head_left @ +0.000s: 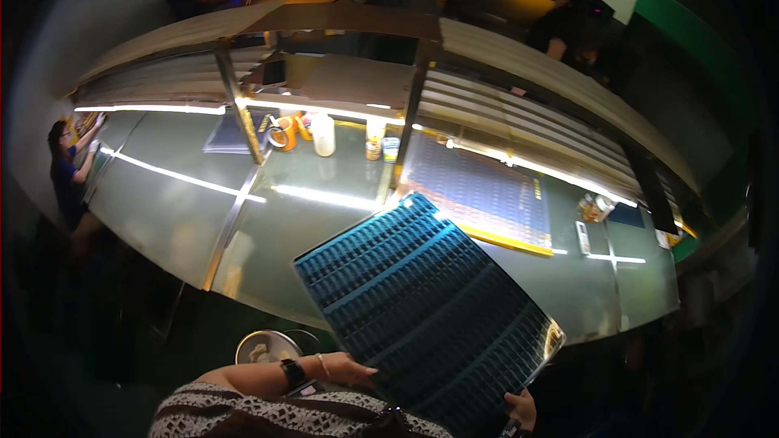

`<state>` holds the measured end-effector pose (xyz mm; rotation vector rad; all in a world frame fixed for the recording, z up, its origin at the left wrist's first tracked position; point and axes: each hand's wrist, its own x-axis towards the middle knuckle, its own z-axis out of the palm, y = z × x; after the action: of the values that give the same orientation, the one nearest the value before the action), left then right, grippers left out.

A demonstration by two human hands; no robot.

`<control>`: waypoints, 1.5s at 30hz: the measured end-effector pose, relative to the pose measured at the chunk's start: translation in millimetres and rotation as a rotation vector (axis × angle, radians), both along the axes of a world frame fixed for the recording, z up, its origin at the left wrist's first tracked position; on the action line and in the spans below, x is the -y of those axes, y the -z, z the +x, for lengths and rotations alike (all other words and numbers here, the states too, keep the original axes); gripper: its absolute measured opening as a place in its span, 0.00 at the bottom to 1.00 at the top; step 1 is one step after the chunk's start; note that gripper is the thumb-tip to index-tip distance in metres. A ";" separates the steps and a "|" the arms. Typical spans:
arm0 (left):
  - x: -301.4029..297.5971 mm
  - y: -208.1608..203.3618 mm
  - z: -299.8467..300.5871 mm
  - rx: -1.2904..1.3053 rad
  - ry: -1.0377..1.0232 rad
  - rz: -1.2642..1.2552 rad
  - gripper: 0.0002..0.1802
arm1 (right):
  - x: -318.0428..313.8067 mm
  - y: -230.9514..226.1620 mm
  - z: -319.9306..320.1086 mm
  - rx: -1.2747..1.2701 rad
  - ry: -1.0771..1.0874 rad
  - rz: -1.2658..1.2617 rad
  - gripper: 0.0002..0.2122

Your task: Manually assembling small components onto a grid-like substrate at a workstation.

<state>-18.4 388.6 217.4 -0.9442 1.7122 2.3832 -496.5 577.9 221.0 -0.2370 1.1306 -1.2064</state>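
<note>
A large, stiff-looking rectangular sheet, dark teal with rows of a repeated fine pattern, is held tilted in front of my body. Its far corner reaches over the table. My left hand grips its left edge near my waist, with a watch and a bracelet on that wrist. At the lower right edge my right hand has its fingers curled round the border. Light glints off the far edge and the right corner. The exact material of the sheet cannot be told.
A long glass-topped table has bright strip lights above it. On it lie a large yellow-edged patterned sheet, a white bottle, orange tubs and a remote-like device. A round bin stands below. A person works at far left.
</note>
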 end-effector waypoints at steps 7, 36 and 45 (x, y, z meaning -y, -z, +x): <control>-77.3 6.6 105.6 -0.070 -0.987 0.957 0.18 | 168.8 21.0 127.2 -0.028 -0.375 -0.115 0.26; 60.8 133.5 532.6 1.500 -1.636 0.026 0.56 | -35.0 84.7 219.7 -0.277 -0.063 0.578 0.10; 69.2 60.3 214.4 1.065 -0.367 -1.368 0.54 | -87.3 147.7 184.0 -0.264 0.009 0.738 0.09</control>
<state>196.0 319.4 157.0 -2.1143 2.4031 0.0608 -312.5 665.2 73.3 0.1803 1.7287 -0.7065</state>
